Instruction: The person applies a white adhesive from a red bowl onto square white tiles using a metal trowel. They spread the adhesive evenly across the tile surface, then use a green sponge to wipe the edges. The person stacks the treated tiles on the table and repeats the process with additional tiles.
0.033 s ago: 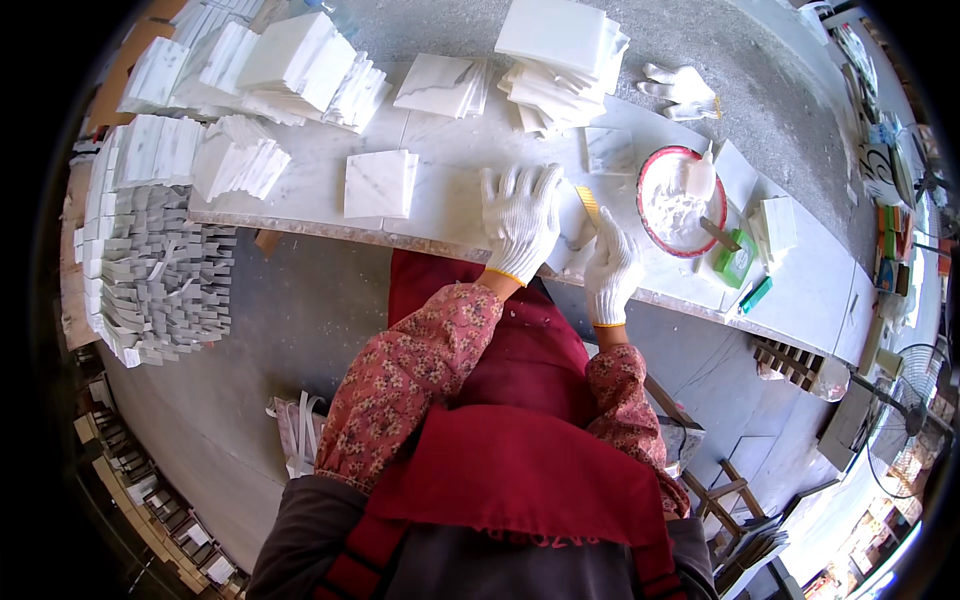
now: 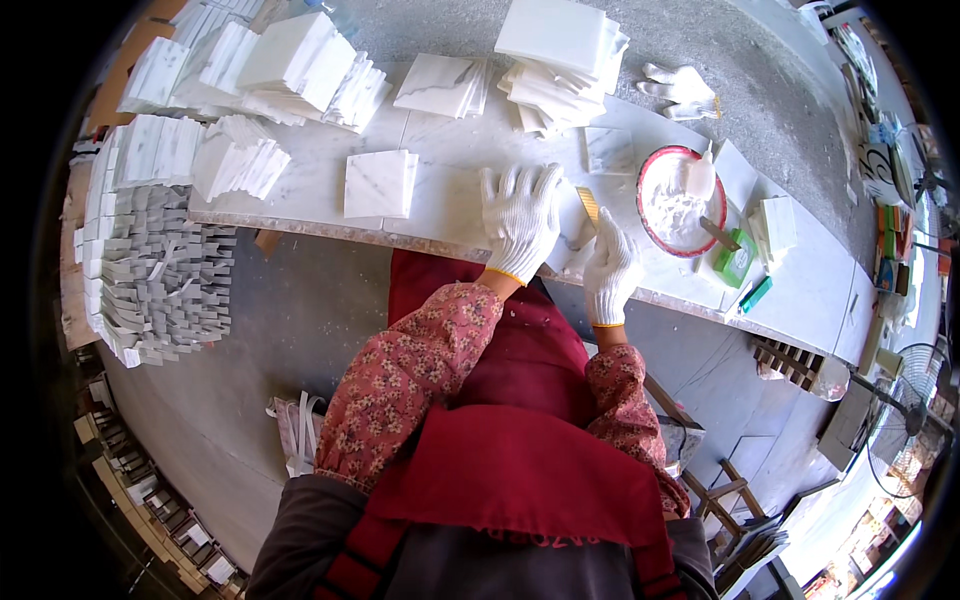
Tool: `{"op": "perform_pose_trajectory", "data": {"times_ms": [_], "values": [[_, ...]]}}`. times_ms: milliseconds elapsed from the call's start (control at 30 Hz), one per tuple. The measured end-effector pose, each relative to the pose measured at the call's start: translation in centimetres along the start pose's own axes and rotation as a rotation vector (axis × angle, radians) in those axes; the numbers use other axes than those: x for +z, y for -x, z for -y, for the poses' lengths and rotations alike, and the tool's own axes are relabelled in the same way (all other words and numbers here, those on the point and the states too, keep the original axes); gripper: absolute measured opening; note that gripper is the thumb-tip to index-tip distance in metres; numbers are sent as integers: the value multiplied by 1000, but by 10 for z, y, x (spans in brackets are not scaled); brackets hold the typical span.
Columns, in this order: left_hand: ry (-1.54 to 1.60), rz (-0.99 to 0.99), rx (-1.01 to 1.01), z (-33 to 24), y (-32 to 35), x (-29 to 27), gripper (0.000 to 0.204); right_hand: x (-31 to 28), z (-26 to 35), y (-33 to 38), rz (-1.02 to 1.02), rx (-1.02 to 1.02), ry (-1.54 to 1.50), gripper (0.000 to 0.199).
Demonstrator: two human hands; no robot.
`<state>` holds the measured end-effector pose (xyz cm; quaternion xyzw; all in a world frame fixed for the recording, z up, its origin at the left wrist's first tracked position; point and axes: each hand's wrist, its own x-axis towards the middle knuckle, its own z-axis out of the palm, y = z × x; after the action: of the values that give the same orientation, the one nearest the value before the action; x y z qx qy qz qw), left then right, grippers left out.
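Observation:
My left hand [image 2: 523, 222], in a white knit glove, lies flat with fingers stretched out on the pale marble surface by the table's front edge. Just right of it, my gloved right hand [image 2: 612, 265] is closed round a narrow yellow strip-like tool [image 2: 588, 204]; its exact kind I cannot make out. The tool's visible end points away from me, and my fingers hide the rest. Right of that hand stands a red-rimmed bowl [image 2: 660, 241] of white paste, holding a white squeeze bottle [image 2: 700, 178] and a scraper [image 2: 718, 233].
Beside the bowl are a green container [image 2: 735, 258] and a teal tool [image 2: 757, 294]. Marble tile stacks stand at the far middle [image 2: 552, 38] and far left [image 2: 290, 62]. A small tile pile [image 2: 378, 185] lies left of my hands, a loose glove [image 2: 682, 88] beyond the bowl.

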<state>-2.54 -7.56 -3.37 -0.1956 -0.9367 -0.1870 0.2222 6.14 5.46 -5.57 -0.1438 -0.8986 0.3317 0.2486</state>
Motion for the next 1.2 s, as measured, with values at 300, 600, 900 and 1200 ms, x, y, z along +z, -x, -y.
{"op": "perform_pose_trajectory", "data": {"times_ms": [300, 600, 900, 1200], "values": [[-29, 5, -18, 0, 1, 6, 27, 0, 15, 15, -43, 90, 34, 29], [-32, -1, 8, 3, 3, 10, 28, -11, 17, 52, 30, 12, 16, 30], [65, 74, -47, 8, 7, 18, 29, -23, -1, 16, 86, 231, -147, 26], [47, 52, -5, 5, 5, 9, 30, -17, 11, 33, 175, 64, -173, 27]]}}
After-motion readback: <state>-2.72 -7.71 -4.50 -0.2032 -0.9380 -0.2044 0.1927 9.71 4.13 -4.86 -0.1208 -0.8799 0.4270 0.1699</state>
